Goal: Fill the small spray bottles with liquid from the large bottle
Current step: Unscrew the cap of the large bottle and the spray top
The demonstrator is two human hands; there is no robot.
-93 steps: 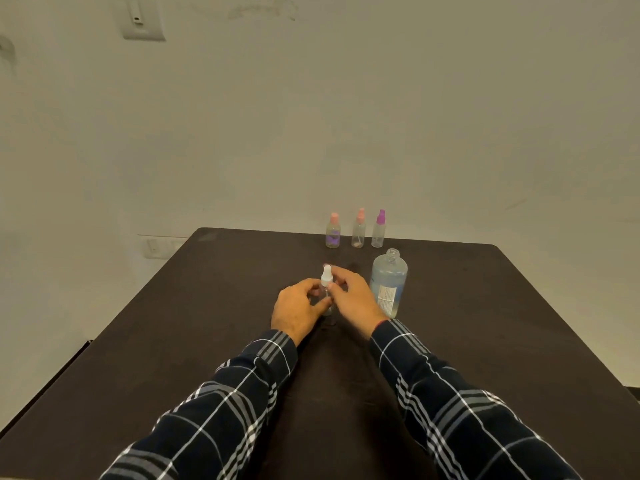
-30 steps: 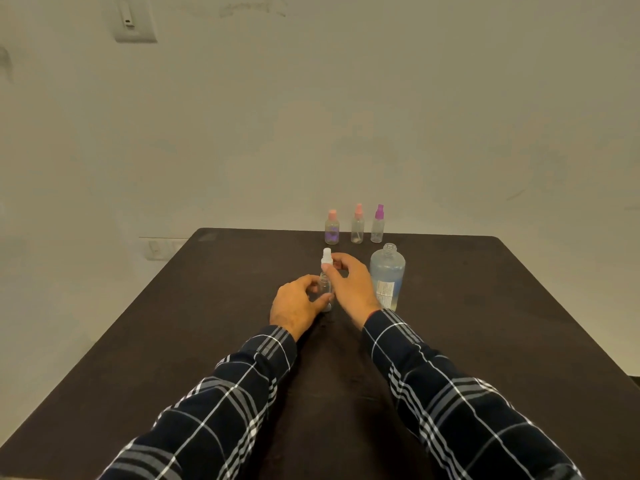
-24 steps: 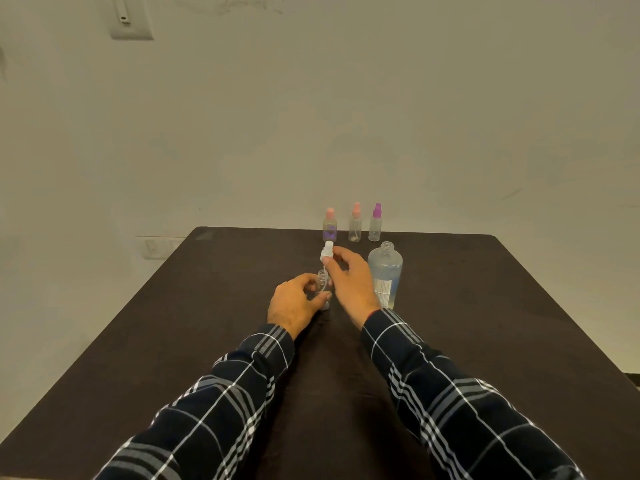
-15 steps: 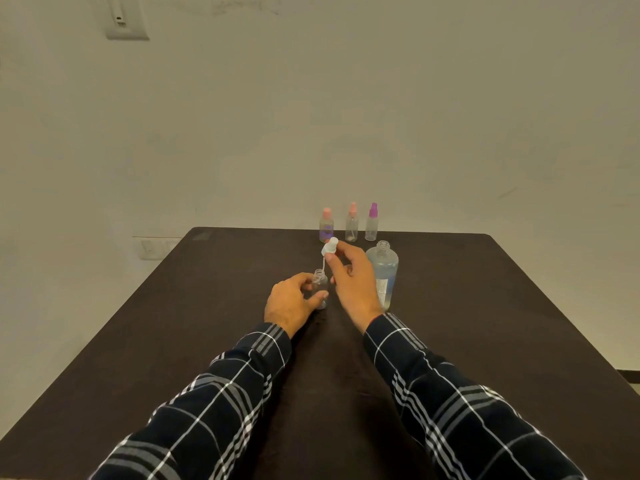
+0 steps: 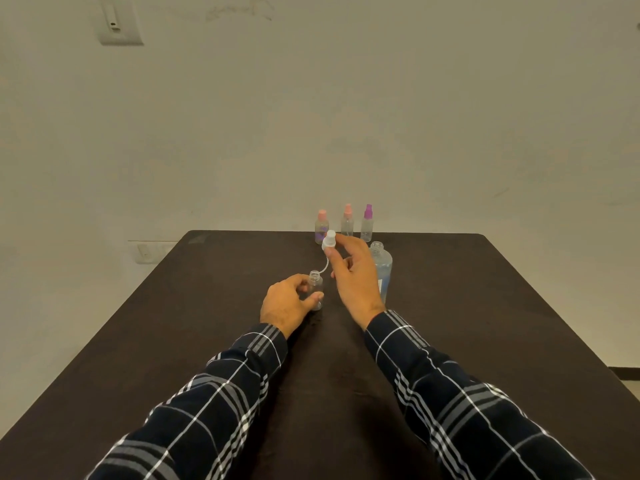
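Note:
My left hand (image 5: 290, 304) grips a small clear spray bottle (image 5: 316, 284) that stands upright on the dark table (image 5: 485, 306), its neck uncapped. My right hand (image 5: 356, 278) pinches the white spray cap (image 5: 329, 240) above and to the right of that neck, and the cap's thin dip tube curves down toward the bottle. The large clear bottle (image 5: 383, 268), uncapped and holding pale blue liquid, stands just behind my right hand, partly hidden by it.
Three small spray bottles stand in a row at the table's far edge: a pink-capped bottle (image 5: 321, 226), a second pink-capped bottle (image 5: 347, 220) and a purple-capped bottle (image 5: 367, 223). A wall rises right behind them.
My right hand has unscrewed the white spray cap and lifted it up and to the right, drawing the dip tube out of the small bottle. My left hand has stayed on the bottle.

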